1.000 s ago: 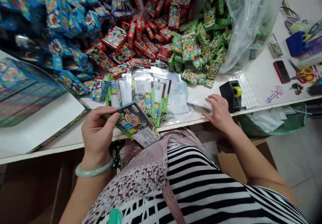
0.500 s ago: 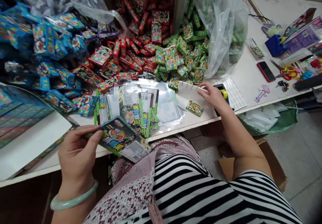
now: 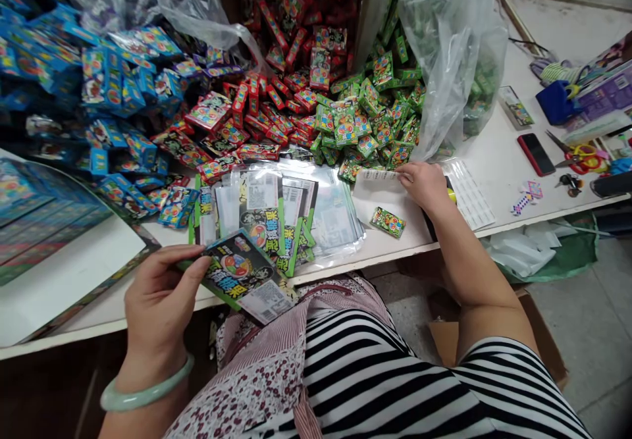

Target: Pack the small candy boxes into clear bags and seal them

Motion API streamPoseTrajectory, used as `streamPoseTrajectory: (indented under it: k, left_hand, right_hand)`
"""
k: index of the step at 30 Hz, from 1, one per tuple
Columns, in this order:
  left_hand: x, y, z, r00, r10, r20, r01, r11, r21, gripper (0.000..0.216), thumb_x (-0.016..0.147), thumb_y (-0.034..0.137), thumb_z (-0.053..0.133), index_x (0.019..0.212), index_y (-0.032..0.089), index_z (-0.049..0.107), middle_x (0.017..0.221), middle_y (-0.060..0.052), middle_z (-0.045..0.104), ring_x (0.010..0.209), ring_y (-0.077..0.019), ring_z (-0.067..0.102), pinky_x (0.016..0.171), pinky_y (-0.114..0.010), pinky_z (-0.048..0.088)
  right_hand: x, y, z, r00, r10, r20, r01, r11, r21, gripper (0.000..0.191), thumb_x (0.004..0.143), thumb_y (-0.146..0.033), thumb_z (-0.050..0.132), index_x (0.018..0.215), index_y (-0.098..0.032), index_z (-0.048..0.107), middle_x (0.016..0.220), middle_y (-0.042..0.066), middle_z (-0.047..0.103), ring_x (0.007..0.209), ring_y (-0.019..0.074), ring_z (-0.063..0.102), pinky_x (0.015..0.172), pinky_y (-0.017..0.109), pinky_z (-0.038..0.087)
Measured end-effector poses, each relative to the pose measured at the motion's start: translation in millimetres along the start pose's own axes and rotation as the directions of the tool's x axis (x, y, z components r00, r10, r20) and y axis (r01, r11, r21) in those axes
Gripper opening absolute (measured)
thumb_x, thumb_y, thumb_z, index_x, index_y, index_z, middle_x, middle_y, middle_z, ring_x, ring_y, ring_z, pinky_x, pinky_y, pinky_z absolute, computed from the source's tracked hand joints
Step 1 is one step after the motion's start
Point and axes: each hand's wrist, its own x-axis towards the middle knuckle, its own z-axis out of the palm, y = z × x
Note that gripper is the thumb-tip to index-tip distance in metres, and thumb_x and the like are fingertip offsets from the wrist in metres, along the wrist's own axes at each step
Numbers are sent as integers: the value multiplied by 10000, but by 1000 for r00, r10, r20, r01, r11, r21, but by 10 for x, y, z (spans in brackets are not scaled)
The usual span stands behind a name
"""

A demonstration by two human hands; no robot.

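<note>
My left hand [image 3: 160, 294], a pale green bangle on its wrist, pinches a flat black-and-green printed packet [image 3: 247, 274] by its upper left corner. The packet tilts over the table's front edge, with a barcode panel at its lower right. Farther right, my right hand [image 3: 425, 185] has its thumb and fingers closed on the end of a white paper strip [image 3: 378, 176] with small print. Just below the strip lies a small green candy box [image 3: 388, 222]. Similar printed packets [image 3: 261, 215] fan out between my hands, partly over clear plastic sleeves [image 3: 333, 222].
Heaps of blue boxes [image 3: 116, 83], red boxes [image 3: 257, 116] and green boxes [image 3: 353, 123] cover the table's back. A large display box [image 3: 74, 261] stands at left. At right are a label sheet [image 3: 469, 195], a phone [image 3: 536, 154] and scissors [image 3: 577, 156].
The view has shifted slightly, so the table things appear farther right. Both hands keep their grips; the white strip now shows as a narrower band at my right fingertips.
</note>
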Motion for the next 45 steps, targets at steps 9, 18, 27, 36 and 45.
streamPoseTrajectory:
  k: [9,18,27,36,45]
  left_hand:
    - [5,24,11,999,-29,23,28,999,31,191,675,278,770,861,251,729,892,4,728,845,-172,668,750,-290,514]
    - [28,86,39,999,-30,43,29,999,30,205,677,322,767,842,220,703,881,-7,717,851,-175,669,767,-295,545]
    - [39,94,36,998,-38,44,39,999,-13,183,659,278,760,828,227,712,868,-5,720,841,-167,667,758,-284,539]
    - [33,65,41,998,-41,40,41,999,0,189,665,292,759,837,227,712,880,-6,718,858,-172,669,777,-293,545]
    - [32,49,30,998,-53,46,53,999,-6,184,679,275,756,850,221,715,889,-9,720,869,-164,671,791,-282,538]
  right_hand:
    - [126,91,249,996,39,-75,0,889,458,290,780,-214,570,1011,-210,746,980,69,761,895,247,685,863,423,538]
    - [198,156,340,983,170,-72,-98,812,576,165,767,-356,604,777,-200,656,787,46,685,721,194,583,751,379,496]
    - [235,187,400,996,92,-17,-60,767,639,223,696,-319,652,876,-197,701,877,52,707,754,196,618,790,399,517]
    - [261,167,499,992,115,-54,-57,782,621,186,743,-368,608,793,-196,660,804,42,670,746,195,593,744,373,495]
    - [210,147,499,976,154,-154,-44,831,555,154,812,-347,525,816,-216,604,883,68,642,841,222,586,830,403,490]
